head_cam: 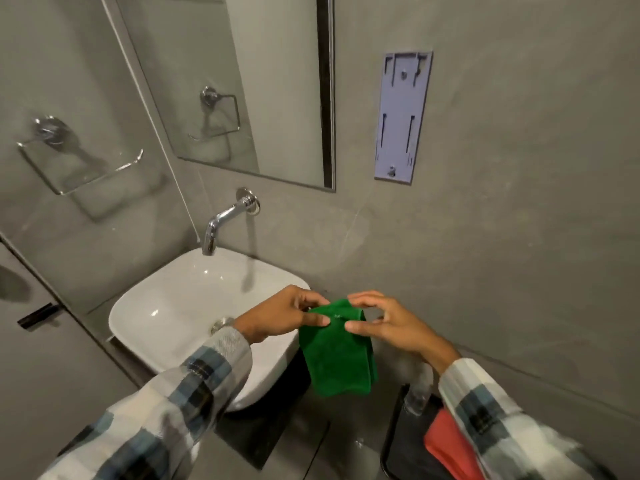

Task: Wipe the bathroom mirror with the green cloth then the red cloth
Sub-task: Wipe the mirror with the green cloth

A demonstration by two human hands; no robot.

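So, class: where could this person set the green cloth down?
The white basin is bare: its bowl between the tap and the left hand holds nothing. The dark shelf at lower right is crowded, with the red cloth and a clear bottle. Both hands, the right hand included, pinch the green cloth.

There are two hands, the left hand [280, 315] and the right hand [388, 323], one green cloth [337, 355], one red cloth [446, 445], one mirror [277, 81], one white sink [166, 306], one tap [227, 216], one towel ring [69, 157], one wall bracket [401, 116] and one clear bottle [419, 389].
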